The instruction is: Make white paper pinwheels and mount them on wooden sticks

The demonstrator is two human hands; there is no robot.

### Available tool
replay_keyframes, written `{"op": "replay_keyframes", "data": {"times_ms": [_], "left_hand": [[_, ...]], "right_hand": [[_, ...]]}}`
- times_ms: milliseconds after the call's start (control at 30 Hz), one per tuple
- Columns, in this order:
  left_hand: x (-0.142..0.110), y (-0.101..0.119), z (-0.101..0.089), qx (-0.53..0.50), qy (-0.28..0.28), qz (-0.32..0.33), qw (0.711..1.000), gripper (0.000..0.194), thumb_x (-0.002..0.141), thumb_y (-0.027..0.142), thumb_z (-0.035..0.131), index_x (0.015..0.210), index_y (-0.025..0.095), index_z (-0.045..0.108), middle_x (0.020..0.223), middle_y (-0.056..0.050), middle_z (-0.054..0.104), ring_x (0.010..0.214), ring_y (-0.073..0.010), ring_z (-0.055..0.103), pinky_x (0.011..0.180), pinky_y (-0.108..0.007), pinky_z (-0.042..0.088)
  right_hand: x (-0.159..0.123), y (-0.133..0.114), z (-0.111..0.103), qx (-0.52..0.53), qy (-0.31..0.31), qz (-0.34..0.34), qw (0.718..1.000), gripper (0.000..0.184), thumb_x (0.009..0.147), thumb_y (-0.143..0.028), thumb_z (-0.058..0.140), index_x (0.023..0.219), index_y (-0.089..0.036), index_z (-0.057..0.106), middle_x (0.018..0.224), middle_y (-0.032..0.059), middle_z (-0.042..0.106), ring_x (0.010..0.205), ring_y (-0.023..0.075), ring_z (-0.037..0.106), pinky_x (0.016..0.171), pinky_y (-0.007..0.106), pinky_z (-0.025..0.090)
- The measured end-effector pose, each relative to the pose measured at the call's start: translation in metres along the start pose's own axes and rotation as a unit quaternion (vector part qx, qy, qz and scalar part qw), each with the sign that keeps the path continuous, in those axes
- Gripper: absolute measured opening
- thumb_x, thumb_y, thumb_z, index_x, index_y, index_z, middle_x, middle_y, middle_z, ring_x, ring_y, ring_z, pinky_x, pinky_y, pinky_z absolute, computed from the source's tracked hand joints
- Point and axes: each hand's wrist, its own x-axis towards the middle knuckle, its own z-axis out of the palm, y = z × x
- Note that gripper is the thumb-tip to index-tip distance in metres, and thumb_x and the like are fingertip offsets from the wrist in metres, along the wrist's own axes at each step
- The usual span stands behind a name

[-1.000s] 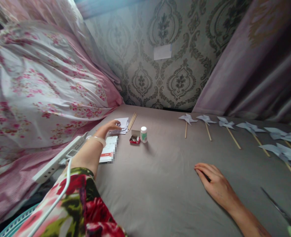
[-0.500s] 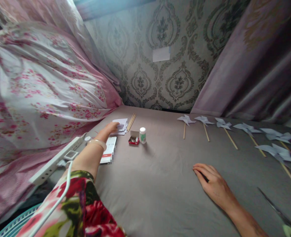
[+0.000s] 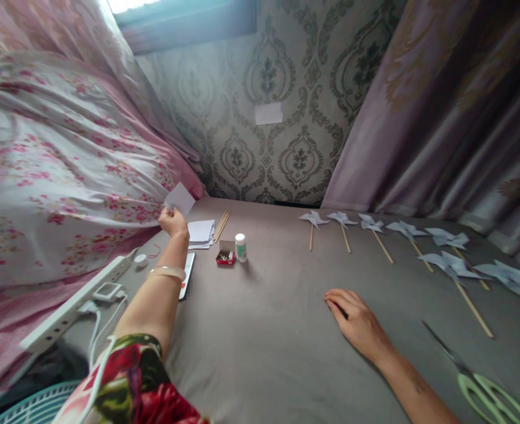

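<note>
My left hand (image 3: 174, 221) is closed on a white sheet of paper (image 3: 181, 199), which it holds up by one edge beside the floral fabric. Just right of that wrist lies a stack of white paper (image 3: 201, 232), with several thin wooden sticks (image 3: 221, 226) alongside. A phone (image 3: 188, 277) is partly hidden under my left forearm. My right hand (image 3: 350, 312) rests on the grey sheet, fingers loosely stretched and a gap showing by the thumb; it holds nothing. To its right lie scissors (image 3: 467, 371) with pale green handles.
A small red box of metal bits (image 3: 225, 255) stands open beside a white bottle (image 3: 241, 248). Several paper pinwheels on sticks (image 3: 372, 224) lie along the right side. At the left are a power strip (image 3: 76, 303) with cables and a blue basket (image 3: 43, 406).
My left hand has lifted a sheet off the paper stack and moved left with it. My right hand stays on the surface. The view has shifted, showing more of the scissors.
</note>
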Motion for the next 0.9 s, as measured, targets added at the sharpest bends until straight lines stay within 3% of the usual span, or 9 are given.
{"op": "replay_keyframes", "data": {"times_ms": [67,100,167,233,367,533,633,733,900], "left_hand": [[-0.007,0.013,0.0,-0.099,0.035,-0.016,0.994,0.03,0.092,0.015,0.037,0.111,0.001,0.056,0.105,-0.014,0.066,0.098,-0.0184,0.06,0.082,-0.027,0.047],[-0.012,0.019,0.0,-0.212,0.062,-0.037,0.975,0.028,0.091,0.014,0.04,0.111,0.002,0.056,0.105,-0.013,0.066,0.099,-0.0177,0.06,0.084,-0.027,0.048],[-0.029,0.029,0.001,-0.29,0.068,-0.043,0.954,0.028,0.09,0.015,0.041,0.114,0.009,0.055,0.106,-0.01,0.067,0.1,-0.0153,0.061,0.083,-0.025,0.05],[-0.053,0.037,0.0,-0.33,0.056,-0.045,0.941,0.028,0.089,0.019,0.043,0.112,0.013,0.057,0.104,-0.008,0.068,0.098,-0.0149,0.063,0.082,-0.025,0.051],[-0.113,0.051,-0.005,-0.507,-0.021,-0.069,0.859,0.026,0.083,0.034,0.057,0.102,0.018,0.063,0.099,-0.007,0.07,0.097,-0.0176,0.064,0.086,-0.03,0.051],[-0.185,0.064,-0.006,-0.541,-0.178,-0.107,0.815,0.028,0.071,0.042,0.067,0.084,0.018,0.062,0.088,-0.003,0.069,0.084,-0.0141,0.065,0.076,-0.024,0.051],[-0.218,0.068,0.001,-0.54,-0.267,-0.203,0.772,0.028,0.064,0.039,0.073,0.076,0.018,0.059,0.078,0.0,0.067,0.07,-0.0115,0.063,0.068,-0.023,0.05],[-0.244,0.071,0.009,-0.512,-0.322,-0.272,0.749,0.027,0.063,0.036,0.074,0.075,0.018,0.057,0.075,0.0,0.066,0.065,-0.0107,0.062,0.065,-0.023,0.049],[-0.279,0.074,0.016,-0.479,-0.388,-0.278,0.737,0.032,0.061,0.04,0.076,0.078,0.018,0.06,0.073,-0.002,0.067,0.059,-0.0115,0.06,0.058,-0.024,0.046]], "right_hand": [[0.0,-0.001,-0.001,0.0,-0.002,-0.001,1.0,0.024,0.092,-0.027,0.044,0.091,-0.021,0.068,0.097,0.0082,0.069,0.091,0.0221,0.063,0.084,0.04,0.052],[0.001,-0.002,-0.001,0.0,-0.006,-0.001,1.0,0.024,0.092,-0.027,0.044,0.091,-0.021,0.068,0.097,0.0081,0.069,0.092,0.0222,0.063,0.085,0.04,0.052],[0.001,-0.003,-0.002,0.002,-0.011,-0.001,1.0,0.024,0.092,-0.026,0.044,0.091,-0.021,0.068,0.096,0.0082,0.069,0.092,0.0224,0.062,0.085,0.04,0.052],[0.002,-0.003,-0.003,0.004,-0.011,-0.001,1.0,0.024,0.092,-0.026,0.044,0.091,-0.021,0.068,0.096,0.0087,0.069,0.092,0.0227,0.062,0.085,0.041,0.052],[0.002,-0.004,-0.004,0.009,-0.011,0.005,1.0,0.025,0.092,-0.026,0.045,0.091,-0.02,0.069,0.097,0.0093,0.069,0.093,0.0227,0.063,0.085,0.041,0.052],[0.005,-0.008,-0.008,0.01,-0.025,0.008,1.0,0.022,0.091,-0.023,0.047,0.091,-0.02,0.069,0.097,0.0078,0.069,0.094,0.0209,0.062,0.087,0.037,0.05],[0.006,-0.009,-0.009,0.01,-0.025,0.008,1.0,0.021,0.091,-0.021,0.048,0.091,-0.019,0.069,0.097,0.0077,0.07,0.094,0.0204,0.062,0.087,0.036,0.05],[0.006,-0.008,-0.009,0.013,-0.03,0.011,0.999,0.022,0.091,-0.02,0.047,0.092,-0.019,0.069,0.097,0.0079,0.07,0.095,0.0204,0.062,0.088,0.036,0.049],[0.007,-0.008,-0.011,0.046,-0.03,0.036,0.998,0.022,0.09,-0.021,0.049,0.09,-0.02,0.071,0.098,0.0079,0.071,0.094,0.0206,0.063,0.088,0.036,0.047]]}}
